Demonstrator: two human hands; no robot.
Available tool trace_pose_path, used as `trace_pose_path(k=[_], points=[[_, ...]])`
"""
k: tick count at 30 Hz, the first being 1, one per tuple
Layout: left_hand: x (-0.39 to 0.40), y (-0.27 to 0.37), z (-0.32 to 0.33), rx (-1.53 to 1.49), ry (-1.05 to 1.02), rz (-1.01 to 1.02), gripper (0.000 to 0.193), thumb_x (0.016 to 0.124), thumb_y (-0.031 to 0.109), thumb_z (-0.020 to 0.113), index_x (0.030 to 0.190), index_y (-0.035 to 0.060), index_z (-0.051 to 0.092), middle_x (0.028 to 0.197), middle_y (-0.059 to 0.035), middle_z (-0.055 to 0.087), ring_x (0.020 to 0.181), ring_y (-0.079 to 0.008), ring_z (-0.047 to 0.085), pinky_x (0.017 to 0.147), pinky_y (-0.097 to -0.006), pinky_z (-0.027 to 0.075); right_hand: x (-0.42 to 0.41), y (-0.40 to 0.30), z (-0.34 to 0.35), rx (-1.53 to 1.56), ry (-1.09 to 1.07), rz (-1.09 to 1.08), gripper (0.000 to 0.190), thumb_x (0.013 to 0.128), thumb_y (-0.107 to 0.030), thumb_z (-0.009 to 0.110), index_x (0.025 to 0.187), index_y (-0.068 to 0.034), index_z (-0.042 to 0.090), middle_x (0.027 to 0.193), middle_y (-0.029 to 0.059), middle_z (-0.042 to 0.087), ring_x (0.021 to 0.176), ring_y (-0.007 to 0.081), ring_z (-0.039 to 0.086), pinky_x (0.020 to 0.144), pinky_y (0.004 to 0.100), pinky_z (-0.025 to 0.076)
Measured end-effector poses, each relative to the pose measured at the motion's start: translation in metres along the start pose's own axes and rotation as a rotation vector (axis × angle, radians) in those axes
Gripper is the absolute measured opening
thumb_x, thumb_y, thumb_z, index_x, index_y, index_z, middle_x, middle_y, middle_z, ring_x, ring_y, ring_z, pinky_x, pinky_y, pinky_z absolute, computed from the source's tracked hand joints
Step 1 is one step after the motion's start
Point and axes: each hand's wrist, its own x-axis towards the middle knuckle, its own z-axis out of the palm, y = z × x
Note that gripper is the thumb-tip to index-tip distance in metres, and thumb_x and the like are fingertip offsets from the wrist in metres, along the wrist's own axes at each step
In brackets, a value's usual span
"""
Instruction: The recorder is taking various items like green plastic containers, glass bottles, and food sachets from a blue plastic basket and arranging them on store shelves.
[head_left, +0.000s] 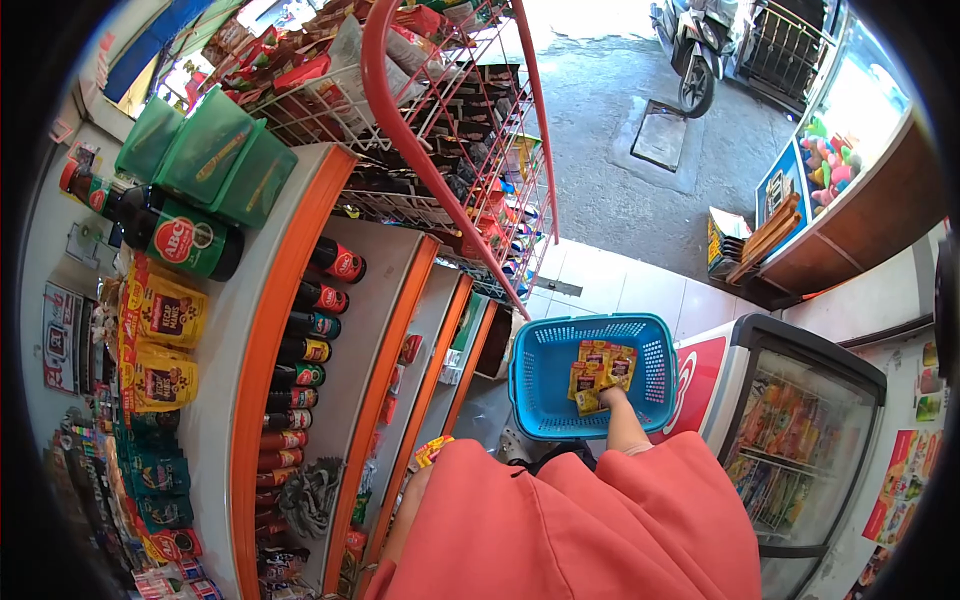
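A blue plastic basket (534, 390) with perforated walls stands before me. Several yellow-and-red sachet packs (592, 365) lie inside it on the bottom. My right hand (615, 397) reaches down into the basket, its fingers at the edge of the nearest pack; their grip is too small to make out. On the left, the forearm shows beside my red shirt (577, 525), while my left hand (421, 478) is mostly hidden behind the cloth. Right by it is another yellow-and-red packet (433, 450); whether the hand holds it is unclear.
Orange-edged shelves (300, 300) with sauce bottles (306, 349) rise at my left. A red wire rack (450, 150) of snack packs stands ahead. An ice-cream freezer (802, 435) flanks the basket at right. Outside, a motorcycle (694, 60) is parked near a floor hatch (660, 135).
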Motion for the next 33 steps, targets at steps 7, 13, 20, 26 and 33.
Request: trace_pose_path(k=[7,13,20,26,33], points=[[-0.005,0.001,-0.015,0.022,0.052,0.058,0.044,0.076,-0.003,0.068,0.116,0.0053,0.051,0.105,-0.0067,0.062,0.095,-0.0192,0.062,0.081,-0.0323,0.052,-0.031,-0.045,-0.025,0.0,-0.027,0.475,0.06,0.066,-0.033,0.077,0.116,-0.006,0.059,0.125,0.0163,0.053,0.113,0.0311,0.053,0.093,0.0352,0.045],[-0.002,0.002,-0.005,0.027,0.026,0.092,0.045,0.076,-0.004,0.068,0.116,0.0052,0.051,0.105,-0.0069,0.062,0.095,-0.0192,0.062,0.081,-0.0323,0.052,-0.008,-0.008,-0.016,0.04,-0.171,0.405,0.043,0.065,-0.026,0.079,0.104,-0.013,0.068,0.11,0.0115,0.063,0.103,0.025,0.06,0.086,0.032,0.049],[0.001,0.0,0.001,0.055,0.006,0.115,0.045,0.075,-0.005,0.068,0.116,0.0049,0.051,0.105,-0.007,0.061,0.096,-0.0192,0.062,0.081,-0.0323,0.052,-0.024,-0.007,0.011,-0.25,-0.24,0.109,0.028,0.071,-0.021,0.072,0.1,-0.022,0.07,0.097,0.009,0.067,0.097,0.0242,0.062,0.085,0.0335,0.049],[0.003,0.001,0.011,0.074,-0.032,0.154,0.046,0.074,-0.006,0.068,0.116,0.0048,0.05,0.106,-0.0072,0.061,0.096,-0.0192,0.062,0.081,-0.0323,0.052,-0.043,-0.021,-0.016,-0.209,-0.105,-0.009,0.021,0.072,-0.023,0.067,0.093,-0.02,0.071,0.099,0.0128,0.065,0.094,0.0297,0.062,0.083,0.0366,0.049],[0.0,0.004,0.026,0.041,-0.086,0.264,0.047,0.074,-0.007,0.068,0.116,0.0045,0.05,0.106,-0.0073,0.061,0.097,-0.0192,0.062,0.081,-0.0323,0.052,-0.104,-0.086,-0.074,0.118,0.156,-0.363,0.022,0.07,-0.013,0.062,0.089,-0.019,0.072,0.091,0.0158,0.062,0.084,0.0337,0.061,0.074,0.0407,0.049]])
